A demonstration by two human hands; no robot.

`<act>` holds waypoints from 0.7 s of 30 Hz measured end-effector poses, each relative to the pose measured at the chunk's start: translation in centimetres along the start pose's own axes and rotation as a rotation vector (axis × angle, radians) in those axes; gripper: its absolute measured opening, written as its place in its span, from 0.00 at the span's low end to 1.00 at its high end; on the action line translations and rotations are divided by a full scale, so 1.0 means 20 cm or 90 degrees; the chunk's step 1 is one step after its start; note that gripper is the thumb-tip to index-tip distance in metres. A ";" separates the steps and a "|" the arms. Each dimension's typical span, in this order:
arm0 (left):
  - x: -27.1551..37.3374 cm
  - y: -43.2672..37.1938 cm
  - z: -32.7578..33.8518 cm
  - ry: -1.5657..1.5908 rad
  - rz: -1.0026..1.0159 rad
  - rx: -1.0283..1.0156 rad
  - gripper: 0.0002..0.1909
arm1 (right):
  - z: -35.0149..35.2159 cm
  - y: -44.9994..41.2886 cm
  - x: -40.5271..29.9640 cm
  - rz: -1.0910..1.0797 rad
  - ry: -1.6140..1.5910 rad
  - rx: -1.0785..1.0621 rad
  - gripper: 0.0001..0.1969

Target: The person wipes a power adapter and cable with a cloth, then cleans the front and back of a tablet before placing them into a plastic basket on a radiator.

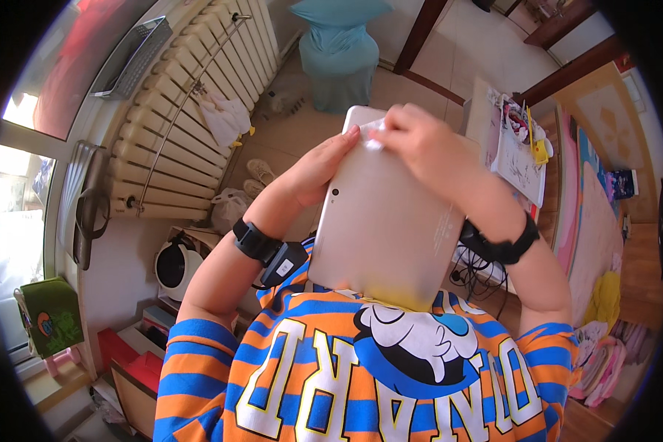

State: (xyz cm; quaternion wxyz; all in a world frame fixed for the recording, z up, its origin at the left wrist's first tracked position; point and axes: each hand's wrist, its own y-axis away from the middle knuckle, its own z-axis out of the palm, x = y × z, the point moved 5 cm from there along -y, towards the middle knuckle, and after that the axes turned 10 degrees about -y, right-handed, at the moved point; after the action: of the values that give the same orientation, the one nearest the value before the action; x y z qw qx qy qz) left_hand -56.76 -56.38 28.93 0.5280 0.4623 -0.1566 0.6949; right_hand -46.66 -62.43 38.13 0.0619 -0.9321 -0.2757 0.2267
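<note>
A tablet (387,215) with a pale gold metal back stands before my chest, its back and small camera lens turned towards me. My left hand (323,168) grips its left edge, the thumb lying on the back near the upper corner. Against the upper part of the back, my right hand (417,141) presses a crumpled white wipe or tissue (372,135) between its fingers. The lower edge of the tablet rests close to my striped shirt (364,353). Its screen side is hidden from me.
A cream radiator (182,110) with a hanging white cloth (225,119) runs along the left wall. Farther off stands a chair under a light blue cover (340,55). To the right, a white drawing board (519,171) lies on a table, and black cables (478,271) hang below my right forearm.
</note>
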 end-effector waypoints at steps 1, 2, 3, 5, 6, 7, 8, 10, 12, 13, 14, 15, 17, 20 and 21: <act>-0.01 -0.01 0.00 0.001 0.000 0.001 0.24 | 0.03 0.00 0.00 -0.005 -0.010 0.002 0.10; -0.01 -0.02 0.00 0.003 0.002 0.009 0.25 | 0.16 0.06 -0.05 -0.017 -0.111 -0.054 0.09; -0.02 -0.01 -0.01 0.008 0.002 0.020 0.25 | 0.23 0.09 -0.20 -0.093 -0.120 -0.089 0.09; -0.02 -0.01 -0.02 -0.021 0.008 0.043 0.25 | 0.26 0.16 -0.34 -0.161 -0.122 -0.124 0.09; -0.01 0.01 -0.03 -0.052 0.012 0.071 0.25 | 0.25 0.18 -0.37 -0.166 -0.145 -0.132 0.08; 0.01 0.01 -0.03 -0.052 0.010 0.070 0.25 | 0.23 0.18 -0.38 -0.169 -0.167 -0.141 0.08; 0.04 0.01 -0.02 -0.037 0.016 0.038 0.25 | 0.17 0.18 -0.32 -0.184 -0.048 -0.081 0.08; 0.07 0.00 -0.01 0.002 0.030 -0.003 0.24 | -0.01 0.15 -0.12 -0.087 0.028 0.029 0.09; 0.04 -0.01 -0.02 0.001 0.020 -0.007 0.23 | -0.16 0.14 0.03 0.004 0.016 0.051 0.10; 0.02 -0.01 -0.02 0.002 0.008 -0.008 0.22 | -0.19 0.15 0.08 0.094 0.002 0.071 0.10; 0.01 -0.01 -0.02 0.002 0.007 -0.010 0.22 | -0.13 0.17 0.05 0.043 0.025 0.061 0.12; 0.01 -0.01 -0.02 -0.045 0.004 0.028 0.22 | -0.03 0.20 -0.01 -0.002 -0.029 0.056 0.14; 0.00 -0.01 -0.02 -0.090 -0.002 0.063 0.22 | 0.12 0.29 -0.22 -0.065 -0.110 -0.003 0.16; -0.05 0.02 -0.04 -0.032 -0.039 0.042 0.24 | 0.16 0.36 -0.32 -0.051 -0.222 -0.076 0.16; -0.08 0.04 -0.04 -0.018 -0.069 0.001 0.25 | 0.16 0.37 -0.32 -0.030 -0.309 -0.097 0.16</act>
State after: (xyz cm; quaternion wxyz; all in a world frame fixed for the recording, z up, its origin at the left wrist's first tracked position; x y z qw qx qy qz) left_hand -57.76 -57.00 27.45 0.5622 0.4803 -0.1382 0.6588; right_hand -49.28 -72.15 35.87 -0.0711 -0.8456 -0.3200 0.4212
